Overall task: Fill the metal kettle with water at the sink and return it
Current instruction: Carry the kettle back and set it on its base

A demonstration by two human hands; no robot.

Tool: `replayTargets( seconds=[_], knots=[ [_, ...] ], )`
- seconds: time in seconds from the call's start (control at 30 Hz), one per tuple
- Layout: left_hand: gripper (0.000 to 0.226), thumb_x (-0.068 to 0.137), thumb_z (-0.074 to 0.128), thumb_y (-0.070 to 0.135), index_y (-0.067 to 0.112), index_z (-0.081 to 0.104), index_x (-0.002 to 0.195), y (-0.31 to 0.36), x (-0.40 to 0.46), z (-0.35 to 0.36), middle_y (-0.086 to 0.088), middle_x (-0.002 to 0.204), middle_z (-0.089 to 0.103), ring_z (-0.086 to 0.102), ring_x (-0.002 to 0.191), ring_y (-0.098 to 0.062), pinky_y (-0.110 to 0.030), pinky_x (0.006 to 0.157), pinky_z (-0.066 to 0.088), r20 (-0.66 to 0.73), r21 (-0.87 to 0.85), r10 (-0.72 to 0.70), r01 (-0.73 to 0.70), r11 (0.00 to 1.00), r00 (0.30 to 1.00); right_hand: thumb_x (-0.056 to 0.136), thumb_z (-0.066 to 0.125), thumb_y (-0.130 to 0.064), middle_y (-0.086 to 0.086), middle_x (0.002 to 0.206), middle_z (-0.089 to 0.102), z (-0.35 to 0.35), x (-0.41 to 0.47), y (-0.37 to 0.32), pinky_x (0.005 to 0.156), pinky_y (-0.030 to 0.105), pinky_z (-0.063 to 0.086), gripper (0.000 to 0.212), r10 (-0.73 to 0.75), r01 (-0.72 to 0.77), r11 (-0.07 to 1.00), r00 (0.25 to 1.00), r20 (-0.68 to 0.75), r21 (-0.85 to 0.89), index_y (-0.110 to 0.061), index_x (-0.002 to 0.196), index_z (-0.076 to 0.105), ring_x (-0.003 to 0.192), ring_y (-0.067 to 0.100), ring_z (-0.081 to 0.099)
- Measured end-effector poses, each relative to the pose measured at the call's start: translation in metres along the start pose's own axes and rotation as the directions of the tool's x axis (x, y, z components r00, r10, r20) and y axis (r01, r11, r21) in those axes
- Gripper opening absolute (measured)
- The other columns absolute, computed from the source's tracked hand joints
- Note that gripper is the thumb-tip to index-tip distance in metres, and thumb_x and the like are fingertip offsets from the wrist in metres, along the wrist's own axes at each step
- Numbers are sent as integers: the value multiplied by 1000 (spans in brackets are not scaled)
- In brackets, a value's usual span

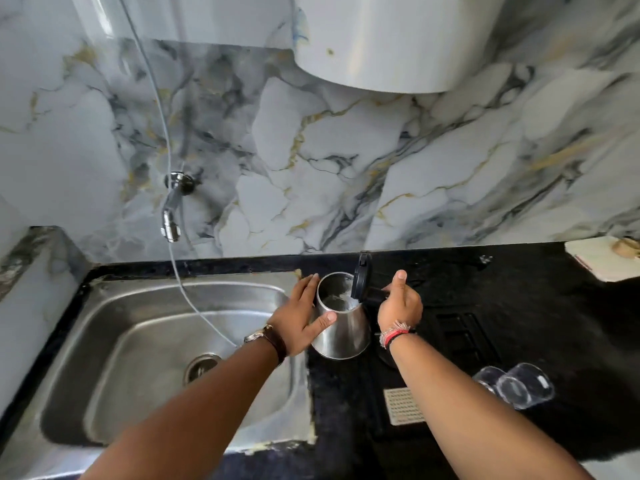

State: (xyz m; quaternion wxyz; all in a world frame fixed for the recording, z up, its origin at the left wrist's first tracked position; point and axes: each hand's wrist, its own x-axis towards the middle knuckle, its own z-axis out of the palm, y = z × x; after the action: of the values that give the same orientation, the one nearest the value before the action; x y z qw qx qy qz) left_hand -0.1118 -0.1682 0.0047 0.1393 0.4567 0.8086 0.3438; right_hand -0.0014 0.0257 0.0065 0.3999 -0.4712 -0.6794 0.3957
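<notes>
The metal kettle (343,327) is over the black counter just right of the steel sink (114,320), tilted with its mouth toward me and its black lid (360,278) flipped up. My left hand (301,317) cups the kettle's left side, thumb across its front. My right hand (400,303) grips the black handle on the kettle's right. The inside of the kettle looks shiny; I cannot tell the water level. The wall tap (173,209) hangs over the sink's back left, away from the kettle.
A thin hose (187,296) runs from the wall into the sink, whose drain (201,367) is near its front. Two clear glasses (516,384) lie on the counter at right, a white grid item (403,405) near me, a white appliance (391,39) above.
</notes>
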Motion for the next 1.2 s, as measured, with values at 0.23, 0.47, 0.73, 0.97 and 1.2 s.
replayTargets(
  seconds=[0.23,0.47,0.73,0.97,1.2],
  knots=[
    [102,83,37,88,24,13,160,73,38,90,0,161,21,41,137,-21,-27,106,31,-34,-73,-132,129,989,991,89,27,-74,-3,51,62,-72,71,51,58,33,43,71,1,-2,1000,999,51,13,-25,50,59,57,21,60],
    [107,79,47,89,23,18,159,102,67,146,1,158,25,42,137,-19,-29,111,32,-27,-118,-205,201,972,978,92,29,-72,-7,48,60,-97,114,98,55,31,38,70,35,-37,999,995,95,18,-25,49,58,55,14,59],
    [104,82,53,82,27,12,159,107,68,164,4,159,23,45,133,-19,-33,106,40,-43,-75,-205,202,977,978,90,31,-69,-5,45,57,-99,128,118,53,26,38,67,35,-45,997,988,152,65,-24,49,57,53,13,57],
    [108,79,52,84,26,11,160,118,57,168,3,158,24,50,128,-22,-35,101,44,-62,-62,-220,217,974,973,90,52,-56,-3,40,39,-106,124,124,47,33,29,59,-59,59,998,972,226,6,-14,49,41,41,13,37],
    [108,80,49,87,31,4,160,118,61,166,6,161,20,44,134,-19,-29,104,36,24,-66,-251,252,965,968,88,55,-51,-4,42,39,-106,125,135,49,42,37,54,28,-39,998,973,230,41,-15,50,41,45,19,37]
  ],
)
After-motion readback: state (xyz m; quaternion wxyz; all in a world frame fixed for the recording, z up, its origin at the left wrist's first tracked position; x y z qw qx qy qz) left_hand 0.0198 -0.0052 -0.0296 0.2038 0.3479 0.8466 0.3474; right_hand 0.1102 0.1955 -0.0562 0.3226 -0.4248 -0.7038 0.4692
